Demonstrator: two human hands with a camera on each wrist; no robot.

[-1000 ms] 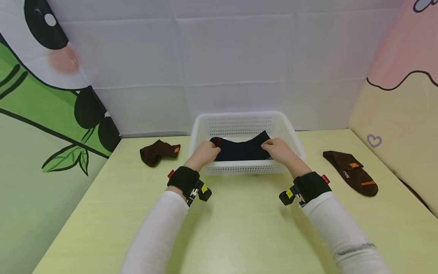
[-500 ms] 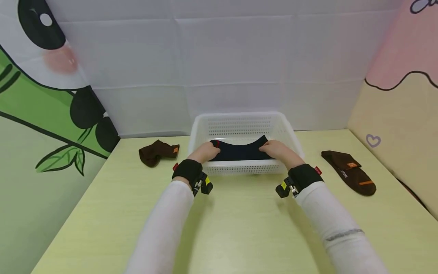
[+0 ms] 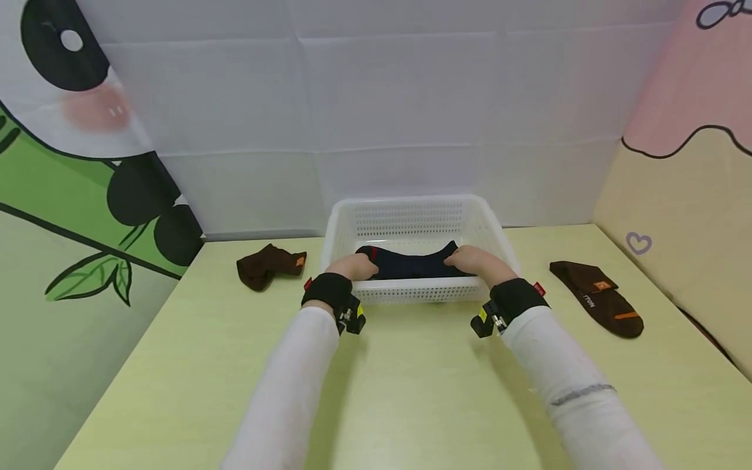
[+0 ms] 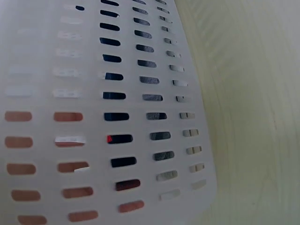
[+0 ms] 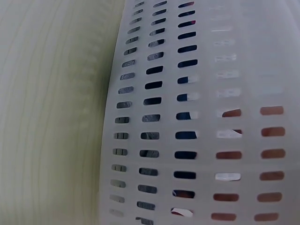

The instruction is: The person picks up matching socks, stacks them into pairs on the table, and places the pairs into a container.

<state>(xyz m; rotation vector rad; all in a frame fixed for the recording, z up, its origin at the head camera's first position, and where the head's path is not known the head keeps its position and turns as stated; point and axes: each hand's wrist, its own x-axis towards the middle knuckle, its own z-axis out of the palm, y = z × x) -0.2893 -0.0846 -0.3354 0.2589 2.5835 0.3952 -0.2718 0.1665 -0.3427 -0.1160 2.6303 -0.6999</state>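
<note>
- The dark blue sock (image 3: 414,266) is inside the white basket (image 3: 418,293), just behind its front wall, and stretches from side to side between the two hands; near its left end there is a red mark.
- The left hand (image 3: 354,267) reaches over the front wall of the basket, and its fingers grip the left end of this sock.
- The right hand (image 3: 474,262) is also over the front wall of the basket, toward its right side, and its fingers pinch the other end.
- In both wrist views, the dark blue cloth shows through the slots of the basket; whether the sock touches the basket floor, I cannot tell.
- To the left of the basket, well apart from the right one, lies a bent brown sock (image 3: 266,267) with an orange tag at its end nearer the basket.
- To the right of the basket lies a flat brown sock (image 3: 600,299), its upper part folded over, with an orange tag, white letters and an orange stripe.
- The basket and both brown socks rest on the pale yellow-green bench (image 3: 420,391).
- Behind the basket stands a white creased backdrop (image 3: 399,98).
</note>
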